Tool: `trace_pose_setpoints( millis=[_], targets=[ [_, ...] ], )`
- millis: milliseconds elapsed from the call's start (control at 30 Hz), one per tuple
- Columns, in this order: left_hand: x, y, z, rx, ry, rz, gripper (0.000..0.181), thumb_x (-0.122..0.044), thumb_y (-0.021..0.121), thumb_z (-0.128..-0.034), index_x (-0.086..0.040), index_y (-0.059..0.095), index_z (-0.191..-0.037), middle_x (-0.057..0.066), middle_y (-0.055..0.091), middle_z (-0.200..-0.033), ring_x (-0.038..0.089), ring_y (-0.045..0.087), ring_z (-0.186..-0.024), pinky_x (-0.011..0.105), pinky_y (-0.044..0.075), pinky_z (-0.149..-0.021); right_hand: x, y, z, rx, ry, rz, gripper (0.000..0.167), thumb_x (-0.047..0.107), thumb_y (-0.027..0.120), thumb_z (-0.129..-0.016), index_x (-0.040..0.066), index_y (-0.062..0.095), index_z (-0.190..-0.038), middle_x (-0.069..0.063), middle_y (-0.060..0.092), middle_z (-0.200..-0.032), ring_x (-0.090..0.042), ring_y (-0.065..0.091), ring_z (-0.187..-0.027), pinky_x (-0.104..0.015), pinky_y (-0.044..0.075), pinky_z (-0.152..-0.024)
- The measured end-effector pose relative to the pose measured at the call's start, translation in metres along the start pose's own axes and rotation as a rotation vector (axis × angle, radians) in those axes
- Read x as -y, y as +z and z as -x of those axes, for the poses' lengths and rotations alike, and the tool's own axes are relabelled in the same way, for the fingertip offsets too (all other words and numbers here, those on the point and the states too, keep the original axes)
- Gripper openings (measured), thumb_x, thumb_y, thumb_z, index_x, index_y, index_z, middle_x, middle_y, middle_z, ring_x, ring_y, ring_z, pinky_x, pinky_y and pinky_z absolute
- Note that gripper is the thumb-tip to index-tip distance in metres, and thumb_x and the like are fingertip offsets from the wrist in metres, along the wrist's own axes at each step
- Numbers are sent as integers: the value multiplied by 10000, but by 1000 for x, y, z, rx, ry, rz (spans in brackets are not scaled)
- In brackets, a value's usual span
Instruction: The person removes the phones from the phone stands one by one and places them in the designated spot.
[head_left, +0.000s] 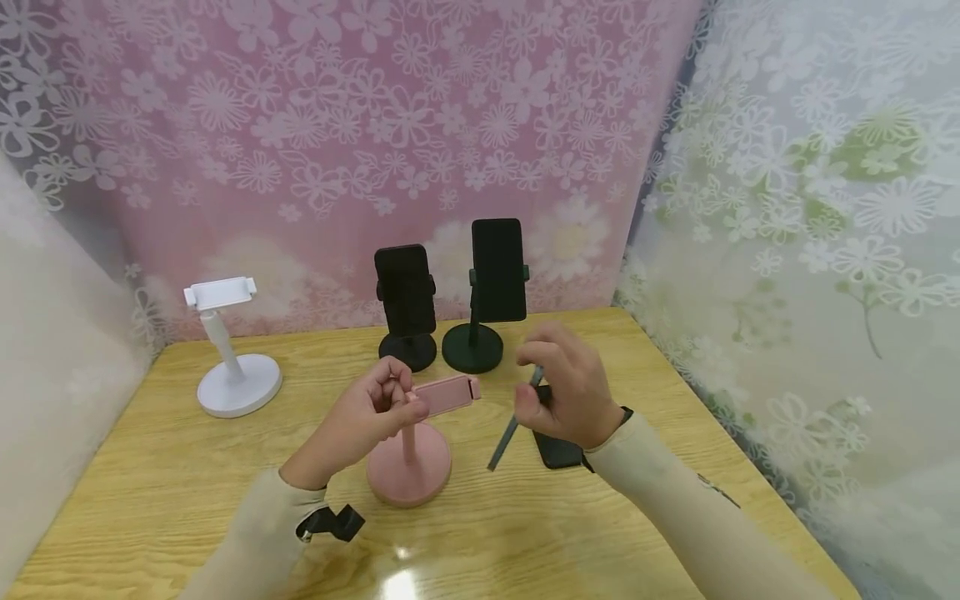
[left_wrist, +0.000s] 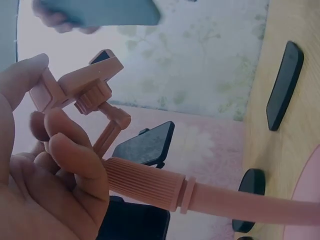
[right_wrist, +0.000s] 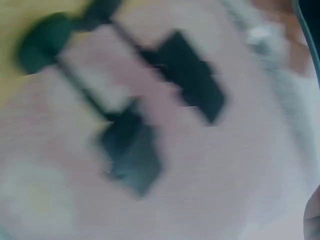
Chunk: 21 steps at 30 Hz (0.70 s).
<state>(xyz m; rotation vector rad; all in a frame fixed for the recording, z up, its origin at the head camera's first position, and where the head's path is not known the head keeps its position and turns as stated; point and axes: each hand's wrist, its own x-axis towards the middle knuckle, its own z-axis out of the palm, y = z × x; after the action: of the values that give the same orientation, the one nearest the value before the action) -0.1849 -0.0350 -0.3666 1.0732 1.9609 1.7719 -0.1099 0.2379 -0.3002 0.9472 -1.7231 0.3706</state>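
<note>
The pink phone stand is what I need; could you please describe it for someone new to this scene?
On the wooden table, find the black phone stand and the dark green phone stand at the back. In front of them, the left hand grips the holder of the pink phone stand. Unlike those two, it holds no phone, and it is the only pink stand.

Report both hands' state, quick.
Left hand: closed, pinching one end of the pink clamp.
Right hand: closed, holding a thin slab, likely a phone.
</note>
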Motion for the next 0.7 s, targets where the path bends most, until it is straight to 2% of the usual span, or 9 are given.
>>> trace_pose_setpoints(
  millis=[100,233,400,500,600,700],
  targets=[
    [-1,2,1,-1,50,-37,294,-148,703,-1004,-65,526,-1224,88,544,-774,162,459,-593,288,397,-487,-23,-17,37,117,39,113,325,275,401,-1060,27,561,-922,-83,539,-821,-161,417,-611,-300,370,-456],
    [-1,4,2,10,69,-49,311,-137,670,-1024,-85,541,-1302,99,577,-825,166,471,-590,286,410,-490,-62,-38,86,377,117,234,268,255,393,-1025,75,556,-910,-48,511,-816,-146,390,-630,-287,363,-467],
    [0,3,3,7,57,-39,300,-133,659,-1029,-84,546,-1302,91,580,-827,154,473,-593,280,411,-496,-97,-50,132,673,267,254,107,195,494,-970,146,486,-875,16,424,-801,-123,326,-666,-266,328,-529],
    [0,3,4,8,56,-24,303,-131,664,-1025,-76,549,-1300,89,587,-829,154,478,-597,281,415,-497,-106,-51,151,831,371,241,157,197,544,-976,185,439,-859,55,380,-787,-110,311,-661,-264,313,-547],
    [0,3,2,16,58,-10,303,-134,669,-1022,-78,549,-1294,88,592,-827,149,480,-603,276,416,-504,-110,-49,167,954,440,222,194,228,557,-995,196,420,-861,71,356,-771,-108,301,-640,-265,302,-546],
    [1,3,-1,21,60,-8,307,-149,676,-1018,-81,548,-1289,87,596,-826,139,476,-611,263,410,-517,-115,-46,180,1020,469,209,195,235,561,-1006,188,427,-873,67,359,-773,-114,305,-637,-269,312,-546]
  ],
)
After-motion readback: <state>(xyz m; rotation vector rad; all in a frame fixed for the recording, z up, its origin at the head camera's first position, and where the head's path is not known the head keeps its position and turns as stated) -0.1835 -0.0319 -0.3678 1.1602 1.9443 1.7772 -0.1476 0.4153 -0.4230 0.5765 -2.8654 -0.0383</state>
